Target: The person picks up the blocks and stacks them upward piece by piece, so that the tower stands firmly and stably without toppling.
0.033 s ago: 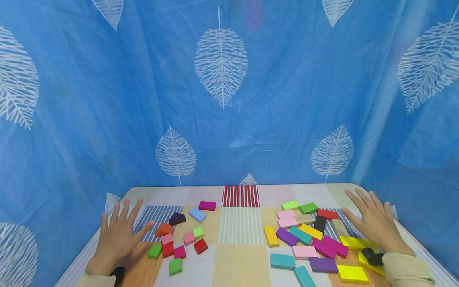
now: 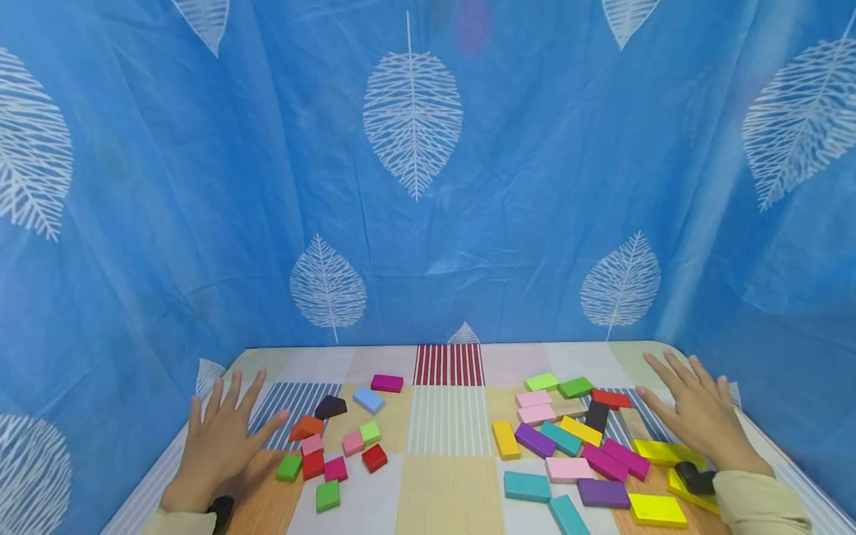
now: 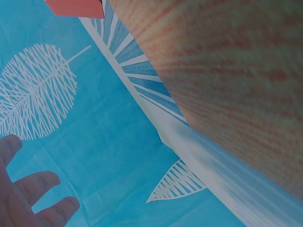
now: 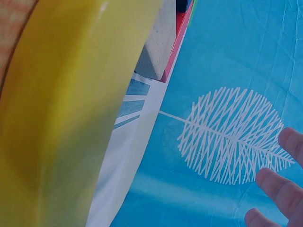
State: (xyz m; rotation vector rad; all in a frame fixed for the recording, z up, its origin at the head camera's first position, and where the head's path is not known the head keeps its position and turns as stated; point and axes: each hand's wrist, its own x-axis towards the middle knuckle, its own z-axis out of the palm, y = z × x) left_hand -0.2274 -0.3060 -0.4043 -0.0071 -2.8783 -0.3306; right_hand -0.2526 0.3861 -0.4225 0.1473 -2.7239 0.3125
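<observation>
At the table's left side my left hand has its fingers straight and spread and holds nothing. Closest to it are an orange block, a green block and a black angular block. On the opposite side my right hand is likewise spread, with nothing in its grasp. Beside it lie a long yellow block, a plain wooden block and a red block. The left wrist view catches a few fingertips; in the right wrist view a yellow block fills the left side.
Several small blocks, including a dark red one and a light blue one, are scattered left of centre. Right of centre lie several longer blocks, among them a teal one and a purple one. A blue leaf-print curtain surrounds the patchwork tablecloth.
</observation>
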